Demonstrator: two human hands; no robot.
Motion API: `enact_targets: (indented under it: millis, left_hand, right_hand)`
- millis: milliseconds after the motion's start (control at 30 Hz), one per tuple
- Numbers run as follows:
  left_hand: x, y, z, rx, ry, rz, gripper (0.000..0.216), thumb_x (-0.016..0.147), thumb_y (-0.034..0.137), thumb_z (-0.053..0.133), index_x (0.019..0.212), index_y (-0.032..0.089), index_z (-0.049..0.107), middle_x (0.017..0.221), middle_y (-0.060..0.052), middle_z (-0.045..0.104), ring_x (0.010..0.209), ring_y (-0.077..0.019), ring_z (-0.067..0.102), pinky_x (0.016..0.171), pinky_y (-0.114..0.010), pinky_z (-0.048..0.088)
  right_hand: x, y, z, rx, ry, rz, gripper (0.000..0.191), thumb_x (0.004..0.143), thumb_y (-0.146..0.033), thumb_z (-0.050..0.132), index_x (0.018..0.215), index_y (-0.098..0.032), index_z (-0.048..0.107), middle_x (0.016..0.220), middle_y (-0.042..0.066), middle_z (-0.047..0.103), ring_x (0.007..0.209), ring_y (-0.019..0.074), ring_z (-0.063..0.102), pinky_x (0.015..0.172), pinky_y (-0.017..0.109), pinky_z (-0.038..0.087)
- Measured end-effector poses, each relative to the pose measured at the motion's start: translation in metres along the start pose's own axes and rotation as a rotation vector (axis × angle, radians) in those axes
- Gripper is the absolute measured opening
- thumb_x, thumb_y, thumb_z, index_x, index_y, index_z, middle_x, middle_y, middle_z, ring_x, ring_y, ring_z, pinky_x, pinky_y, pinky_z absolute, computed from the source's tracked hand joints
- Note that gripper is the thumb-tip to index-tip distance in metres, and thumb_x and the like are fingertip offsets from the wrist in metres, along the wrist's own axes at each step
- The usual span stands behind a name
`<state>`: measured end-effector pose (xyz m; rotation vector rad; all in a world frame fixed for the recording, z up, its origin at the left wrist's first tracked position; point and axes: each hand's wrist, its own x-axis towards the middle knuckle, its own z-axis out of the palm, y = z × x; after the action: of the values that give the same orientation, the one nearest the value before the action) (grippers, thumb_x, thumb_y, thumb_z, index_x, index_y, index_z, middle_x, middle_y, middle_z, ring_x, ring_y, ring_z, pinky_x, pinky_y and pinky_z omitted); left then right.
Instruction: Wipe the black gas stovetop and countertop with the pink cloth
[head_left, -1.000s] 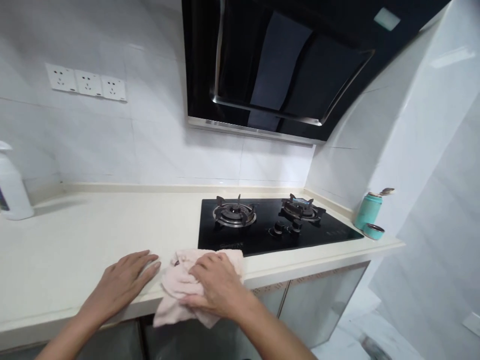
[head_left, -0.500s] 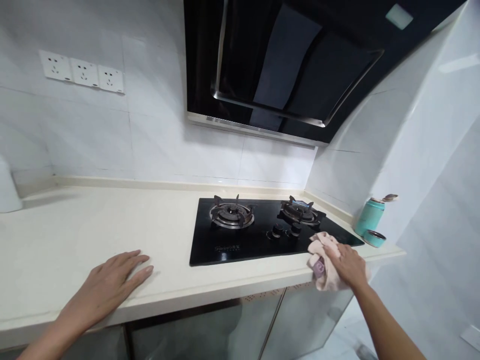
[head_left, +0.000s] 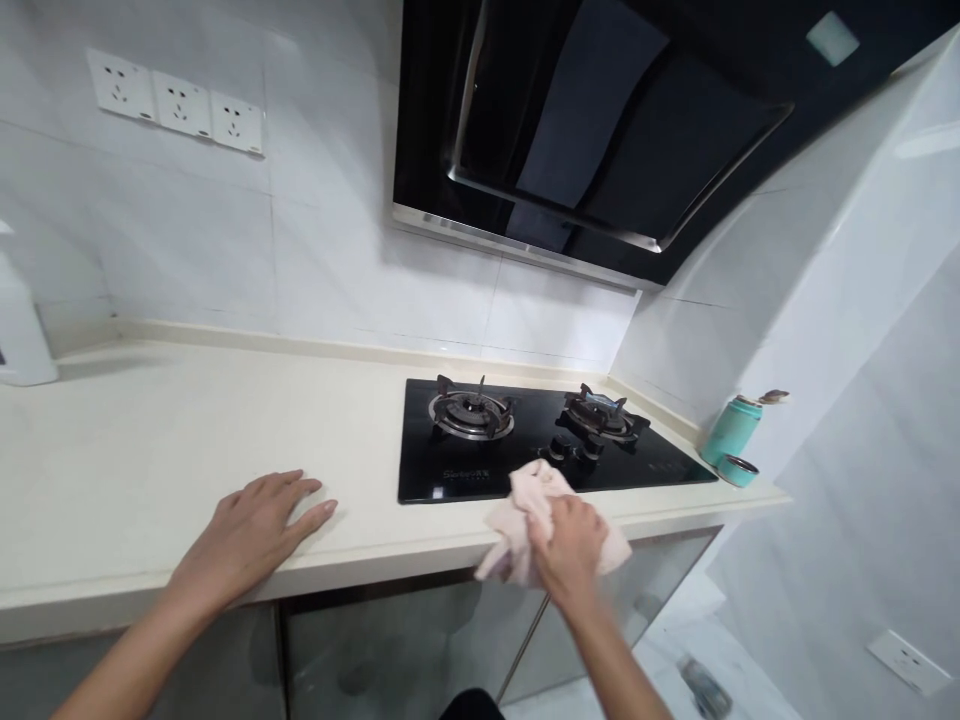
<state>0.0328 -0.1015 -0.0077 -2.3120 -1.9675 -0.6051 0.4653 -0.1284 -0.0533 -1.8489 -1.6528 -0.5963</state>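
Cloth (head_left: 525, 500) sits bunched under the right hand (head_left: 570, 535), fingers closed on it, at the counter (head_left: 150, 440) edge before the hob (head_left: 540, 440); pale pink, crumpled. Left hand (head_left: 251, 525) lies flat, open.

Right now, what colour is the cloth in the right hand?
The cloth is pale pink; head view.

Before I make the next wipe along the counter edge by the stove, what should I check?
1. Hold: cloth bunched in the right hand: ok.
2. Support: left hand flat on the countertop, apart from the cloth: ok.
3. Heat: no flame visible on the burners: ok.
4. Controls: cloth clear of the knobs: cannot tell, its top corner lies close.
5. Obstacles: teal flask upright at the far right end, away from the cloth: ok.
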Motion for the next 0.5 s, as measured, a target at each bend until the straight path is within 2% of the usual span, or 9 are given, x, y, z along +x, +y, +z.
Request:
enact_targets:
  millis: [67,100,200,267,300,367,500]
  left_hand:
    - [0.000,0.001,0.000,0.008,-0.008,0.005,0.065,0.095,0.063,0.037,0.137,0.023,0.066,0.152,-0.013,0.057,0.144,-0.0371,0.046,0.112,-0.055,0.040]
    - [0.000,0.001,-0.001,0.017,-0.011,0.015,0.065,0.096,0.063,0.036,0.137,0.022,0.065,0.152,-0.014,0.057,0.144,-0.0369,0.046,0.112,-0.055,0.040]
    - [0.000,-0.002,-0.001,0.040,-0.005,0.057,0.060,0.098,0.057,0.035,0.137,0.024,0.065,0.150,-0.013,0.059,0.144,-0.0342,0.047,0.110,-0.052,0.041]
    - [0.001,-0.009,0.001,0.033,-0.004,0.091,0.056,0.099,0.051,0.034,0.137,0.025,0.065,0.149,-0.011,0.061,0.143,-0.0310,0.048,0.110,-0.049,0.042]
    - [0.002,-0.013,0.002,0.027,-0.003,0.103,0.054,0.100,0.048,0.033,0.137,0.025,0.065,0.149,-0.011,0.061,0.143,-0.0296,0.048,0.110,-0.048,0.042]
    - [0.004,-0.023,0.005,0.021,-0.001,0.119,0.054,0.099,0.043,0.032,0.137,0.024,0.065,0.148,-0.010,0.062,0.141,-0.0275,0.050,0.111,-0.046,0.042]
    - [0.009,-0.033,0.010,0.042,-0.005,0.170,0.055,0.097,0.042,0.032,0.135,0.024,0.068,0.144,-0.009,0.066,0.139,-0.0261,0.052,0.115,-0.044,0.040]
  right_hand:
    - [-0.016,-0.066,0.001,0.153,0.019,-0.078,0.035,0.092,-0.050,0.057,0.107,-0.020,0.068,0.111,0.015,0.064,0.102,0.0341,0.053,0.091,0.056,0.040]
    - [-0.025,-0.096,0.000,0.225,0.019,-0.137,0.041,0.089,-0.054,0.061,0.111,-0.020,0.067,0.113,0.015,0.064,0.104,0.0351,0.052,0.092,0.058,0.040]
    - [-0.048,-0.176,-0.002,0.358,-0.001,-0.356,0.072,0.081,-0.066,0.069,0.136,-0.022,0.057,0.131,0.016,0.060,0.120,0.0400,0.048,0.101,0.067,0.035]
    - [-0.060,-0.212,-0.001,0.369,-0.001,-0.530,0.086,0.079,-0.066,0.070,0.148,-0.020,0.046,0.144,0.018,0.053,0.132,0.0423,0.042,0.105,0.067,0.035]
    - [-0.065,-0.225,0.002,0.357,0.016,-0.591,0.087,0.081,-0.062,0.070,0.151,-0.019,0.042,0.149,0.019,0.050,0.136,0.0424,0.039,0.106,0.066,0.036]
    - [-0.069,-0.238,0.013,0.320,0.106,-0.653,0.075,0.089,-0.051,0.066,0.153,-0.020,0.040,0.153,0.016,0.047,0.141,0.0394,0.037,0.107,0.062,0.039]
    - [-0.065,-0.234,0.041,0.271,0.328,-0.712,0.046,0.102,-0.038,0.053,0.146,-0.030,0.047,0.150,0.005,0.052,0.140,0.0290,0.041,0.106,0.049,0.043]
